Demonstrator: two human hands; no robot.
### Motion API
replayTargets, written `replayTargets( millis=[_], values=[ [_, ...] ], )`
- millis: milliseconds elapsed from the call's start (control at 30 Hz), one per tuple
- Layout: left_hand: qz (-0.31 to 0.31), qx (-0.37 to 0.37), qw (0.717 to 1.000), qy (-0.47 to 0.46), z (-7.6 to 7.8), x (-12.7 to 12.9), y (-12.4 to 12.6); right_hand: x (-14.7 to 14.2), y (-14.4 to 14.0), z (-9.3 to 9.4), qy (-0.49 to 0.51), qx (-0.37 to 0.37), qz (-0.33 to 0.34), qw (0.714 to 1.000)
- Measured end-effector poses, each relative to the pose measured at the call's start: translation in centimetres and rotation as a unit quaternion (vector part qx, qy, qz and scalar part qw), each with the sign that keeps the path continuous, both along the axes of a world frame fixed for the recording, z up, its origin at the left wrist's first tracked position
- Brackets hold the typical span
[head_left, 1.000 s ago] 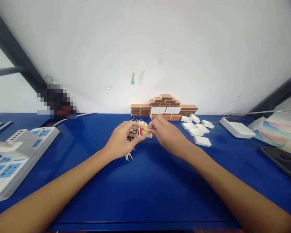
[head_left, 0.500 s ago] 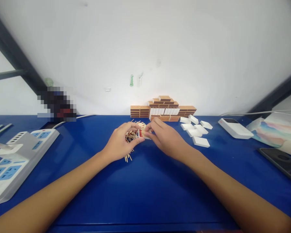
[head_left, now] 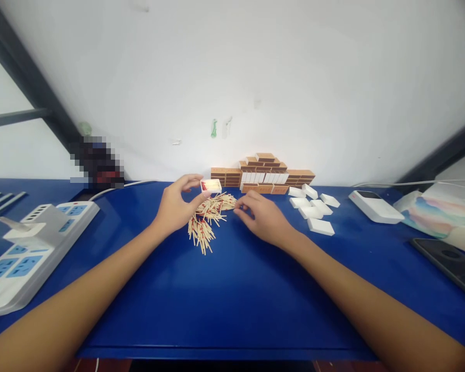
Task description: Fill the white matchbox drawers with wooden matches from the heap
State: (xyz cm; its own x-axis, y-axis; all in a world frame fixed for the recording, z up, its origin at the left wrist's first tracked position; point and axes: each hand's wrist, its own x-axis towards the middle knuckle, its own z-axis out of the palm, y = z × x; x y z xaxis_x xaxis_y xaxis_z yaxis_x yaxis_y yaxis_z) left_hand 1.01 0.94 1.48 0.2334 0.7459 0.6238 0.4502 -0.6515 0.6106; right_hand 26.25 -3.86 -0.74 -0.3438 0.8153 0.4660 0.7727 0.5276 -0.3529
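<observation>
Lifted since earlier: matchbox tray [head_left: 211,185], pinched in left hand [head_left: 175,207].
Right hand [head_left: 262,219], half-curled, fingertips touching loose matches [head_left: 208,216] below the tray.

Both bare forearms reach in from the bottom corners toward frame centre. Left hand [head_left: 175,208] lifted, thumb and fingers pinched shut; right hand [head_left: 262,219] palm-down, fingers loosely curled.

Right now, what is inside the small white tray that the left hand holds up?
The tray, pinched by the left hand, holds matches: red heads at one end, pale sticks across it. Whether it is full to the bottom cannot be seen; the top layer covers what lies beneath.
</observation>
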Motion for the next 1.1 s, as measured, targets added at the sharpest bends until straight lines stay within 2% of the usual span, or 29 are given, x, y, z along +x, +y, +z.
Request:
replayTargets(
  millis=[100, 200, 367, 600, 800, 1100],
  values=[
    [-0.019, 0.001, 1.0, 0.014, -0.5, 0.2, 0.0, -1.3, 0.3, -0.6, -0.009, -0.013, 0.028, 0.999],
    [-0.02, 0.004, 1.0, 0.014, -0.7, 0.5, -0.2, -1.9, 0.7, -0.7, -0.048, -0.008, 0.023, 0.999],
    [-0.034, 0.016, 0.999, 0.008, -0.3, 0.6, -0.5, -1.3, 1.4, -0.6, -0.065, -0.014, 0.01, 0.998],
    [-0.02, 0.025, 0.999, 0.001, 0.0, 0.4, -0.5, -0.9, 2.4, -1.0, -0.054, -0.017, 0.016, 0.998],
    [-0.028, 0.034, 0.999, 0.006, 0.0, 0.5, -0.7, -0.5, 2.8, -1.1, -0.047, -0.054, 0.006, 0.997],
    [-0.031, 0.033, 0.999, 0.014, -0.4, 0.4, -0.4, 0.7, 2.1, 0.0, -0.076, -0.119, -0.001, 0.99]
  ],
)
